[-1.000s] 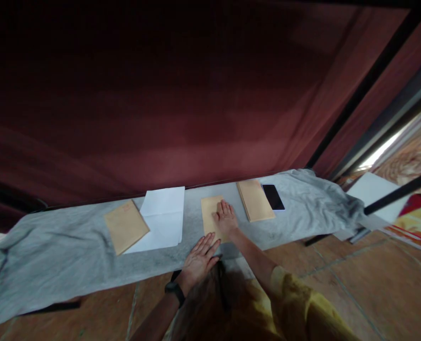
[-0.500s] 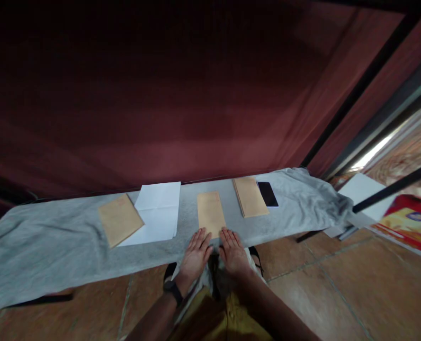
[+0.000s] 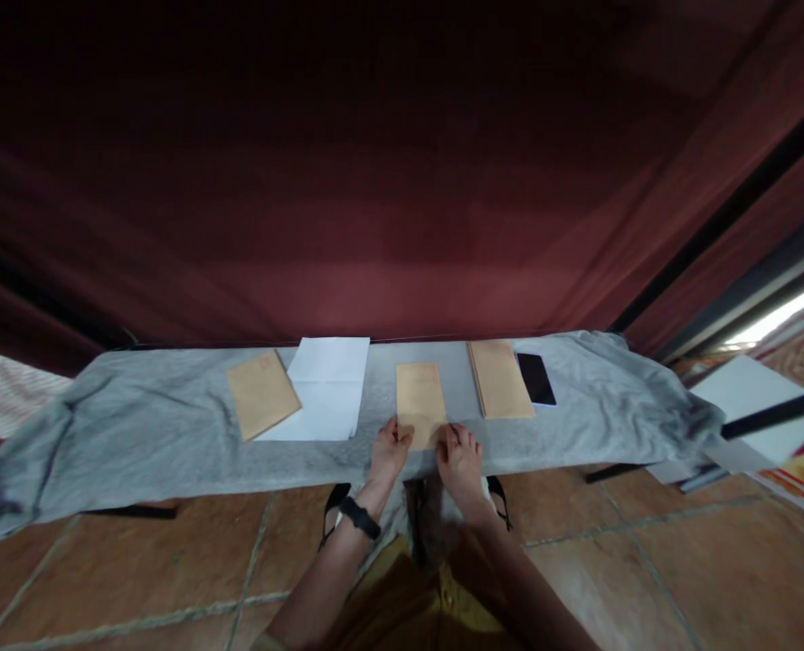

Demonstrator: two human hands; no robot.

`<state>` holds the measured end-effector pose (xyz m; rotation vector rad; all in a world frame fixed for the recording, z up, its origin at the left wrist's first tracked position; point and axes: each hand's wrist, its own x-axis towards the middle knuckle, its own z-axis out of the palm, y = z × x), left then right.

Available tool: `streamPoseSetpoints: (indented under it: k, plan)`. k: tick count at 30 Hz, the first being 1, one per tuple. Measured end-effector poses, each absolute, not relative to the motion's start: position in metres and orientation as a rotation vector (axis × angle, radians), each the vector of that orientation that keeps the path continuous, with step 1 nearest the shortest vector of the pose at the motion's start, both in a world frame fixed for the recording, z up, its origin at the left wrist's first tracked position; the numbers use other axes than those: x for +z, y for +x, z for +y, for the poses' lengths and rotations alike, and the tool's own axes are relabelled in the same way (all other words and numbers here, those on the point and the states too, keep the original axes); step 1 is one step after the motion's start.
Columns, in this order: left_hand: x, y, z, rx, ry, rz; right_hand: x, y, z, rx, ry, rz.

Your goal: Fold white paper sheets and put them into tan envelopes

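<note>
A tan paper envelope [image 3: 420,393] lies on the grey cloth right in front of me, its short side towards me. My left hand [image 3: 389,450] pinches the near part of its left edge between thumb and curled fingers. On the opposite edge, my right hand [image 3: 460,459] has its fingers bent around the near right corner. A stack of similar envelopes [image 3: 502,380] rests just to the right. Off to the left, more tan envelopes [image 3: 262,393] overlap white paper sheets [image 3: 326,389], which carry a crease across them.
A dark phone [image 3: 535,378] lies beside the right-hand stack. The narrow table is covered by a rumpled grey cloth [image 3: 164,425] and stands against a dark red panel [image 3: 388,298]. Black metal bars [image 3: 720,221] and a white board [image 3: 754,402] are at the right.
Both hands went from lying flat on the envelope's near end to curled grips on its left and right edges. The camera view shifted, so the table things appear farther right.
</note>
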<state>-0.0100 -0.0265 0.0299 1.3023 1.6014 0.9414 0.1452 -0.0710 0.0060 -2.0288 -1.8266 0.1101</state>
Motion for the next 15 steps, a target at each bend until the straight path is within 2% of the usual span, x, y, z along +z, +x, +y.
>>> streamPoseSetpoints:
  k: [8, 12, 15]
  plan:
    - [0.025, -0.009, -0.026, 0.990, 0.840, 1.448, -0.002, 0.156, -0.071, 0.275, -1.855, -1.722]
    - [0.032, -0.010, -0.031, 1.099, 0.770, 1.328, -0.004, 0.168, -0.074, 0.589, -1.642, -1.314]
    - [0.037, -0.005, -0.036, 1.165, 0.742, 1.274, -0.001, 0.170, -0.079, 0.946, -1.511, -0.998]
